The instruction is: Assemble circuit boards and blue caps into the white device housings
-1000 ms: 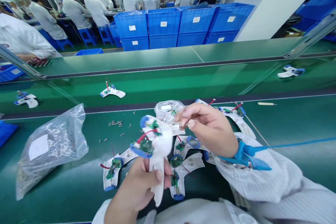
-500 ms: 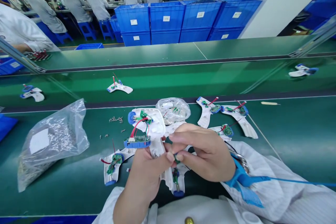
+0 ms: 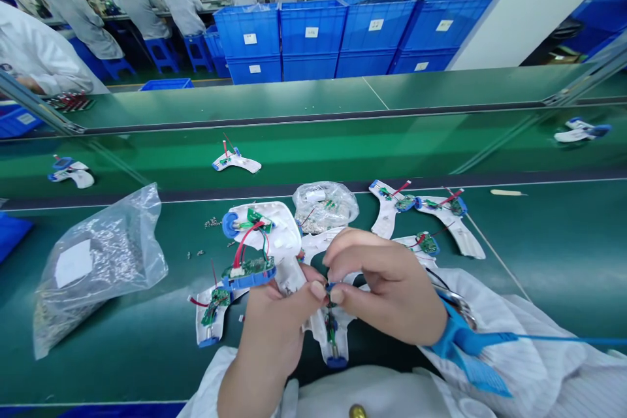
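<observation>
My left hand (image 3: 279, 320) is closed around the handle of a white pistol-shaped plastic housing (image 3: 274, 241), raised above the bench. Inside its head are a green circuit board, red and green wires and a blue round end; a blue-edged board (image 3: 249, 273) hangs from the wires. Thumb and forefinger of my right hand (image 3: 386, 284) pinch a small bluish part (image 3: 330, 287) beside the handle; its kind is too small to make out. Below my hands, another housing with a blue end (image 3: 336, 360) lies on the bench, partly hidden. One more housing (image 3: 213, 313) rests left of my left hand.
Several similar housings (image 3: 448, 222) lie at the right. A clear bag of small metal parts (image 3: 100, 268) stands left, a smaller bag (image 3: 326, 207) at centre. Loose screws (image 3: 212, 222) are scattered near it. Beyond runs a green belt (image 3: 343, 144) carrying housings; blue crates (image 3: 313, 36) and co-workers are behind.
The held housing has shifted left and tilted, its hanging board moving with it. My right fingers have changed their pinch slightly. Housings on the belt have moved to the right.
</observation>
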The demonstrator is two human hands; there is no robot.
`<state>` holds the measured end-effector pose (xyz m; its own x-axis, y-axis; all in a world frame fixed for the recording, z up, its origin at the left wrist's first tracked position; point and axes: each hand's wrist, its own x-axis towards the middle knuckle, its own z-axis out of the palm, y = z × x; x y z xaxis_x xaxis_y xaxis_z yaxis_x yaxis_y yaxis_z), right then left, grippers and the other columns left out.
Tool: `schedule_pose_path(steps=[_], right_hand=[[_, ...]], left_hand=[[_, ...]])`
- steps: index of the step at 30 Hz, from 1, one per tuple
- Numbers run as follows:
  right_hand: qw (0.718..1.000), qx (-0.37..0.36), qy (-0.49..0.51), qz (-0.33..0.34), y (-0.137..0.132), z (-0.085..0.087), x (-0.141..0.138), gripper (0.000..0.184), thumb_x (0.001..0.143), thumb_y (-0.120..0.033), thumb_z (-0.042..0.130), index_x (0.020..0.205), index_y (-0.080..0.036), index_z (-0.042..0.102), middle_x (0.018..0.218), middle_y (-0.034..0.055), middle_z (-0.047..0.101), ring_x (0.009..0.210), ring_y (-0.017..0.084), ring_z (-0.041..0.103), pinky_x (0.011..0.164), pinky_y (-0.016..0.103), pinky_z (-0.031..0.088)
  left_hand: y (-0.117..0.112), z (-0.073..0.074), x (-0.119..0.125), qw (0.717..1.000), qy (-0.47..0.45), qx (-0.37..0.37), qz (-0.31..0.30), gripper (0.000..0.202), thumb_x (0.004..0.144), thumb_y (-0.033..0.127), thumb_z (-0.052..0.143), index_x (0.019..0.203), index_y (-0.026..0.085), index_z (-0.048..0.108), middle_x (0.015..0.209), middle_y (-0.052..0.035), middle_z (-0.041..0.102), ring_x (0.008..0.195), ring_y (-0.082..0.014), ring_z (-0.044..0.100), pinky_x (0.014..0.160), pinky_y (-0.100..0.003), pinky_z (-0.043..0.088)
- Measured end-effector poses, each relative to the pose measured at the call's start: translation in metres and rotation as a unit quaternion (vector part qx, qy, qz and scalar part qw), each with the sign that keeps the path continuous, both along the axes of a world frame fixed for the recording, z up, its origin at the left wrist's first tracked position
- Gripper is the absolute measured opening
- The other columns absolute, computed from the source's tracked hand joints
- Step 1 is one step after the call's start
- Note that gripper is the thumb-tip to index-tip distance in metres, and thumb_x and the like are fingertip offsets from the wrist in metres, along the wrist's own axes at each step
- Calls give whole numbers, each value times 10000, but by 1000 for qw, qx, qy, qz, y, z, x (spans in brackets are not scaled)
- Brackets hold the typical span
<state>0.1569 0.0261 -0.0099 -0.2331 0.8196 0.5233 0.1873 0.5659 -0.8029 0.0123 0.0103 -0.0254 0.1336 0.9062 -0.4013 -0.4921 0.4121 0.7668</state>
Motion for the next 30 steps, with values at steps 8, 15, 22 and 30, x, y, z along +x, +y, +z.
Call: schedule_pose_path(steps=[8, 15, 22, 30], right_hand=[[991, -130, 3, 22, -2, -4, -3, 125, 736, -115, 629, 622, -154, 596, 653, 26, 600, 631, 107, 562, 572, 214, 459], [993, -118, -8, 16, -4, -5, -3, 142, 805, -85, 485, 691, -166, 507, 713, 16, 532, 709, 119, 508, 638, 246, 414], [981, -174, -34, 76, 5, -1, 9, 157, 858, -160, 437, 702, -172, 456, 715, 11, 484, 689, 124, 445, 628, 257, 376], [963, -258, -66, 48, 13, -2, 52, 183, 868, -233, 457, 695, -173, 458, 686, 2, 451, 630, 108, 405, 572, 234, 349]], left_hand=[[0, -9, -1, 993, 86, 41, 74, 131, 522, 171, 801, 600, 220, 708, 584, 39, 670, 578, -113, 609, 567, -188, 504], [1, -4, 7, 995, 60, 58, 55, 119, 558, 131, 768, 606, 216, 699, 601, 43, 673, 598, -102, 611, 617, -186, 502], [2, -5, 0, 997, 65, 40, -20, 244, 593, 366, 778, 561, 157, 656, 513, 31, 569, 503, -75, 505, 508, -178, 420], [19, 14, -9, 985, 129, -61, -96, 407, 603, 549, 689, 698, 193, 516, 532, 49, 549, 385, -93, 487, 372, -205, 360]])
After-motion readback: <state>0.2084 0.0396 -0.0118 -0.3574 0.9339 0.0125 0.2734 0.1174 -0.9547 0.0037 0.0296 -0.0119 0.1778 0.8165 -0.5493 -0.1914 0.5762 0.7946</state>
